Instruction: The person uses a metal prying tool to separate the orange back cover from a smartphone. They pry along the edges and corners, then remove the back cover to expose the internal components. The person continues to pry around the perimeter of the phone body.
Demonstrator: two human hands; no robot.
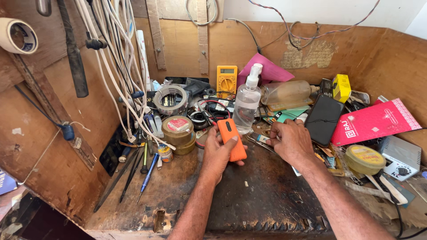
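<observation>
Worn wooden workbench (249, 195) carries spray bottle (246, 106), tape roll (171, 99), screwdrivers (147, 175).

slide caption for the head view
Left hand holds an orange phone; right hand picks among tools on a cluttered wooden bench.

One head-worn view — close above the cluttered wooden workbench (267, 195), angled down and forward toward its back wall.

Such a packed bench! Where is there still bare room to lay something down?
The dark benchtop in front, between the two forearms, lies bare. A smaller patch lies near the front edge, right of the screwdrivers. Behind the left hand with its orange phone and the right hand, everything is crowded.
</observation>
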